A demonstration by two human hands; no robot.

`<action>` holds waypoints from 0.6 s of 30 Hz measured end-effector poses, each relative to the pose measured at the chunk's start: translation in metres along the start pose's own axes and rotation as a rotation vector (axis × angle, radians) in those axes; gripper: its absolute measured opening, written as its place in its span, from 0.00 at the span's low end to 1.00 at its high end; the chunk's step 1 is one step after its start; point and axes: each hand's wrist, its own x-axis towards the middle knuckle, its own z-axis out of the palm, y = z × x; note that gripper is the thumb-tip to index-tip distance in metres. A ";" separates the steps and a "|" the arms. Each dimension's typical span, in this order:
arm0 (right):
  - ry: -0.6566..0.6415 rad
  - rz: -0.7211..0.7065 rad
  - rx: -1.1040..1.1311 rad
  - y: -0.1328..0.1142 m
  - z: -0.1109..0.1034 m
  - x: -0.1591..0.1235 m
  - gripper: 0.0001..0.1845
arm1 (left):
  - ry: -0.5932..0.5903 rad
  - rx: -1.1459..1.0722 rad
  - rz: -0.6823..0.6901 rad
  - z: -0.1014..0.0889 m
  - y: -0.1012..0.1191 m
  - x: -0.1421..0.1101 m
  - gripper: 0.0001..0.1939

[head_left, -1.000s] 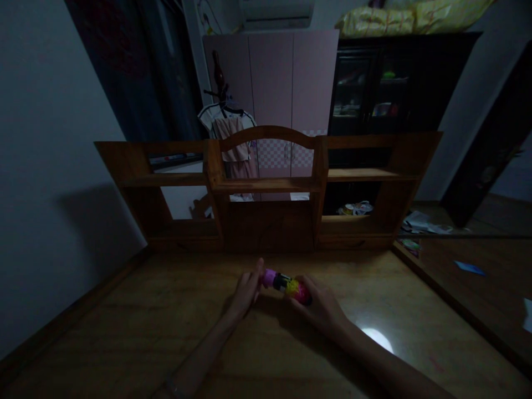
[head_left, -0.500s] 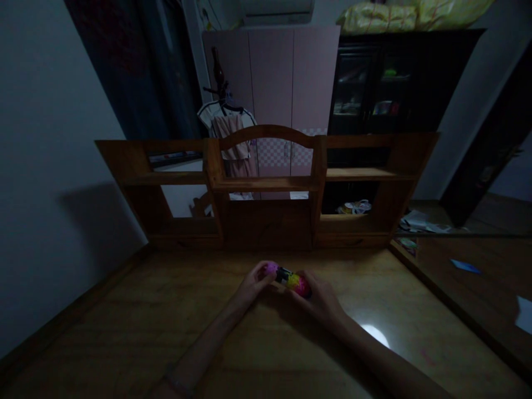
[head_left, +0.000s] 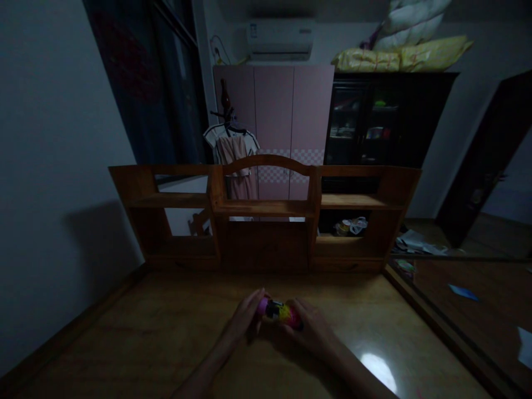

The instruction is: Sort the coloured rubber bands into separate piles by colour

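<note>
A small colourful bottle [head_left: 282,312] lies sideways between my hands, a little above the wooden tabletop. It has a purple cap [head_left: 261,306] at its left end, a black and yellow middle and a pink-red body. My left hand [head_left: 244,320] has its fingers closed around the cap. The bottle's right end is gripped by my right hand [head_left: 312,328], whose fingers wrap it and hide part of it. The dim light blurs the bottle's print.
Below my hands spreads the wooden tabletop [head_left: 166,332], with a bright reflection at right. A wooden shelf unit [head_left: 266,208] stands along its far edge. A white wall [head_left: 62,194] borders the left side. At right, a lower brown surface [head_left: 432,321] holds a blue card [head_left: 463,292] and papers.
The view has tilted up, so the room and hands sit lower in the picture. My left hand has turned at the cap. Both hands stay on the bottle.
</note>
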 end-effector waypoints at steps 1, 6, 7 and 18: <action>0.010 0.014 0.008 0.001 0.002 0.001 0.19 | 0.002 0.004 -0.002 -0.001 0.001 0.000 0.30; 0.044 0.034 0.032 0.007 0.005 0.003 0.18 | -0.063 0.001 0.190 -0.003 -0.003 0.002 0.26; 0.051 0.040 0.037 0.007 0.005 0.004 0.18 | -0.099 -0.017 0.204 -0.003 -0.005 0.002 0.27; 0.027 0.113 0.177 0.001 0.002 0.003 0.20 | -0.063 0.054 0.212 -0.002 -0.007 0.011 0.19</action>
